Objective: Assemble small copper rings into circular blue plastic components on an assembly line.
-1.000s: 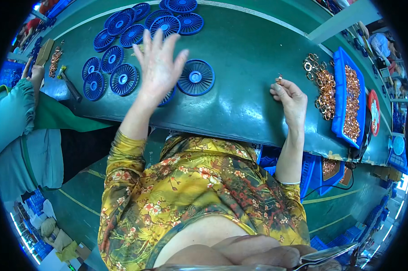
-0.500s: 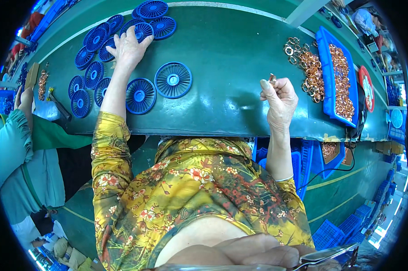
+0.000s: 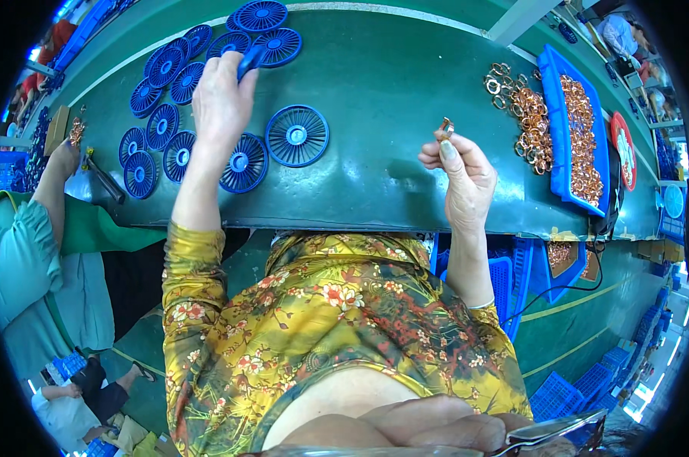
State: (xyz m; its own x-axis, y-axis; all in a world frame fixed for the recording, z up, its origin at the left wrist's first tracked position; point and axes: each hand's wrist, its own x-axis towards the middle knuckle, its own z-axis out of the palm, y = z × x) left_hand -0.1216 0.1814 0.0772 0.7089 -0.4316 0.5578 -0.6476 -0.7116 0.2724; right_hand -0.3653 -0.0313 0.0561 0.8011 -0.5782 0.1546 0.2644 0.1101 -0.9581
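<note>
Copper ring was pinched in the right hand's closed grip above the green surface; farther off, a blue fan disc was clasped by the left hand, among other blue discs; copper rings were heaped beside a blue tray.

The middle of the green table lies bare — open passage between the blue fan discs crowding its left part and the pile of copper rings beside the blue tray on the right. A co-worker's arm blocks the far left edge.
</note>
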